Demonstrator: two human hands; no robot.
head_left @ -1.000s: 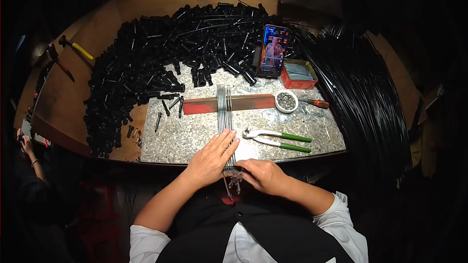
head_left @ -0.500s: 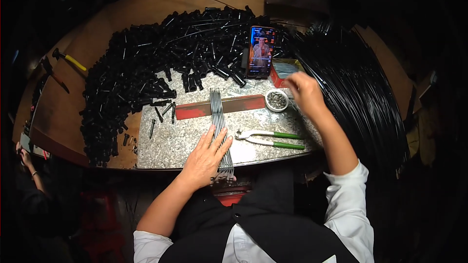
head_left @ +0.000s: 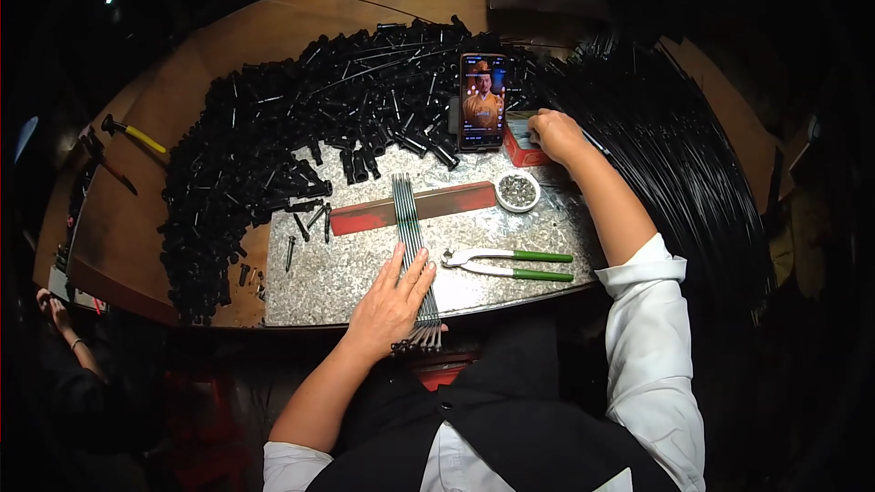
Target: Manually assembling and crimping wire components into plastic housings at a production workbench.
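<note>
My left hand (head_left: 390, 308) lies with its fingers stretched out over a row of thin metal rods (head_left: 405, 210). The rods are side by side, lying across a long red and dark bar (head_left: 463, 200), and their lower ends stick out past the board's front edge. At the small red box (head_left: 521, 151), my right hand (head_left: 558, 138) has its fingers curled and pressed together over the opening. What they hold, if anything, is hidden. A white bowl of small metal pieces (head_left: 518, 192) stands just in front of the box. Nearer me rest green-handled pincers (head_left: 529, 266).
A large heap of black tubular parts (head_left: 273, 128) covers the left and back. Long black rods (head_left: 674, 146) fan out at the right. A phone (head_left: 483, 100) stands upright behind the speckled board (head_left: 337, 282). A yellow-handled hammer (head_left: 137, 135) lies far left, near another person's hands (head_left: 60, 317).
My right hand has moved up and back, from above the bowl's right side to the red box. My left hand still rests flat on the rods. The phone's picture has changed.
</note>
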